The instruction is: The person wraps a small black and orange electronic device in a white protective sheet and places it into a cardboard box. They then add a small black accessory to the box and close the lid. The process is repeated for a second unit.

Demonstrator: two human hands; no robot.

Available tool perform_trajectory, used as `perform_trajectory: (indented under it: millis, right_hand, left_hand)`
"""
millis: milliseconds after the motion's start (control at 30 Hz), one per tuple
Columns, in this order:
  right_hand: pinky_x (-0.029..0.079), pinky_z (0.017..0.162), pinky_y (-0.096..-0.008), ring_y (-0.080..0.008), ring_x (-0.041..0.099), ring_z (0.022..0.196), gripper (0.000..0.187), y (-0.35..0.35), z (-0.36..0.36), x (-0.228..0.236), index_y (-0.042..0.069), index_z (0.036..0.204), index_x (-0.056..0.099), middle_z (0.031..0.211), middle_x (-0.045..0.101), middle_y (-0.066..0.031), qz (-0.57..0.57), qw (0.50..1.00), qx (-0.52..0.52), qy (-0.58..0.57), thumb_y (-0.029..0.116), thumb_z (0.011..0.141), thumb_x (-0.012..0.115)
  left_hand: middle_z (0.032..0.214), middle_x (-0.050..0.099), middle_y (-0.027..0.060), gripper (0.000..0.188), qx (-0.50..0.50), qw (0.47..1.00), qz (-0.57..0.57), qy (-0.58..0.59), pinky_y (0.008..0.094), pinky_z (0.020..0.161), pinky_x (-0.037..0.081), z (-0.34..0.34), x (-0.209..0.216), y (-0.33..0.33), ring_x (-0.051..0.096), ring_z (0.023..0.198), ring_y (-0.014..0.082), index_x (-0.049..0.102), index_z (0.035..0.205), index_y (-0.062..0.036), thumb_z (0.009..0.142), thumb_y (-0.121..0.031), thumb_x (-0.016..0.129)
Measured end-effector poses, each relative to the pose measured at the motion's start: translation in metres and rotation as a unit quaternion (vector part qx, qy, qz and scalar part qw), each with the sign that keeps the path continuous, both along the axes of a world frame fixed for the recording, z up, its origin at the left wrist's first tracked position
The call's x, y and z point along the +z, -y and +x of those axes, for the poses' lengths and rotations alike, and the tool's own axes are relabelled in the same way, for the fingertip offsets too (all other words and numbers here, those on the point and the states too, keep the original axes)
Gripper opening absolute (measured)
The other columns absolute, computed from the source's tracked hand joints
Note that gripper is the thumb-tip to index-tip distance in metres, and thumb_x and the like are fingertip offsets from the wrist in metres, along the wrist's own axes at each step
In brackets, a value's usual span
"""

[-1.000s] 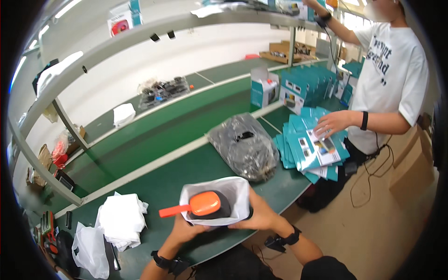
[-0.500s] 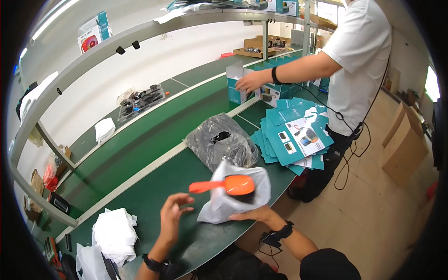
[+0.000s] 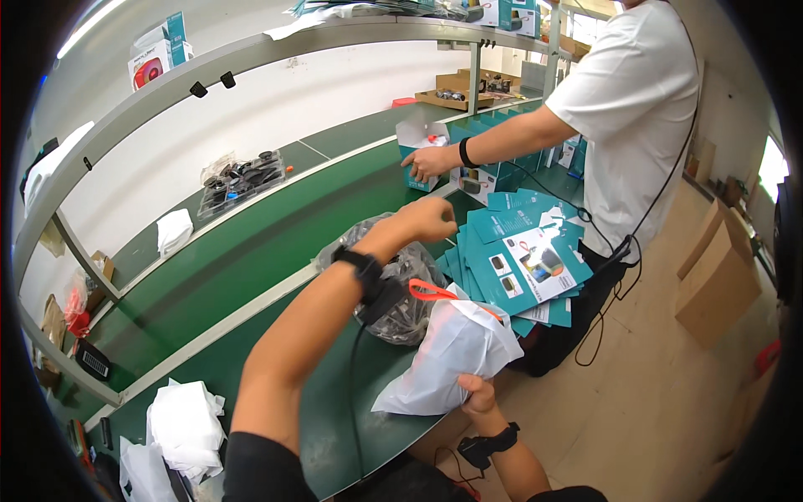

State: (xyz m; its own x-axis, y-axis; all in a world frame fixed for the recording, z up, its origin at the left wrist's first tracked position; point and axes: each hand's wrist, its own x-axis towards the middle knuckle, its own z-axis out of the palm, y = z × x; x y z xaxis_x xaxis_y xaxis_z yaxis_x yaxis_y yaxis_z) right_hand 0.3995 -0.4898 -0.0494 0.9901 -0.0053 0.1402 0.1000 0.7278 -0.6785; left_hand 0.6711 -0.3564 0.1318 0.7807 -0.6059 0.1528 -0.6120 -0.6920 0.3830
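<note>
My right hand (image 3: 478,395) grips the lower side of a white plastic bag (image 3: 447,356) at the table's near right edge. An orange strap (image 3: 432,290) sticks out of the bag's top; an orange-and-black device inside is now mostly covered. My left arm stretches across the table, and my left hand (image 3: 428,219) is over the far side of a clear plastic bag (image 3: 400,293), its fingers curled in. Whether anything is inside them is hidden. Teal flat cartons (image 3: 523,259) lie in a fanned pile just right of that hand.
A co-worker in a white shirt (image 3: 631,109) stands at the right, one hand (image 3: 431,161) on a teal-and-white box (image 3: 410,180). White bags (image 3: 188,427) lie at the near left. A tray of dark parts (image 3: 242,184) sits on the rear bench. A metal shelf rail (image 3: 309,33) arches above.
My left hand has swung up and right across the table, its fingers curling. The white bag has tipped upright, covering the device. The co-worker's hand has moved slightly down and left at the box.
</note>
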Motion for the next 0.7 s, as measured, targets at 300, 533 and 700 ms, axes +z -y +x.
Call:
perform_trajectory:
  millis: [300, 533, 700]
  right_hand:
    - [0.048, 0.105, -0.0409, -0.0276, 0.06, 0.121, 0.082, -0.003, 0.006, 0.005, -0.001, 0.144, 0.047, 0.13, 0.061, -0.0123, -0.094, 0.993, -0.074, -0.013, 0.01, 0.071, 0.083]
    - [0.05, 0.101, -0.0409, -0.026, 0.062, 0.117, 0.077, -0.008, 0.005, 0.017, -0.004, 0.139, 0.053, 0.128, 0.063, -0.0138, -0.198, 0.977, -0.075, -0.004, 0.013, 0.073, 0.088]
    - [0.051, 0.1, -0.0406, -0.0259, 0.063, 0.116, 0.076, 0.003, 0.001, 0.02, -0.004, 0.138, 0.054, 0.127, 0.064, -0.0138, -0.227, 0.968, -0.103, -0.043, 0.013, 0.073, 0.089]
  left_hand:
    - [0.126, 0.066, 0.027, 0.058, 0.095, 0.99, 0.064, 0.077, 0.0512, 0.092, 0.056, 0.108, -0.037, 0.078, 0.068, 0.108, 0.0434, 0.06, 0.137, -0.0067, 0.082, -0.026, 0.064]
    - [0.149, 0.049, 0.0245, 0.07, 0.061, 0.922, -0.133, 0.358, 0.0542, 0.098, 0.053, 0.189, -0.064, 0.122, 0.058, 0.127, 0.0443, 0.046, 0.149, -0.0119, 0.082, -0.012, 0.066]
    - [0.14, 0.055, 0.0212, 0.062, 0.021, 0.956, -0.141, 0.257, 0.0484, 0.086, 0.058, 0.176, -0.048, 0.162, 0.067, 0.108, 0.0408, 0.052, 0.138, -0.0102, 0.079, 0.001, 0.069]
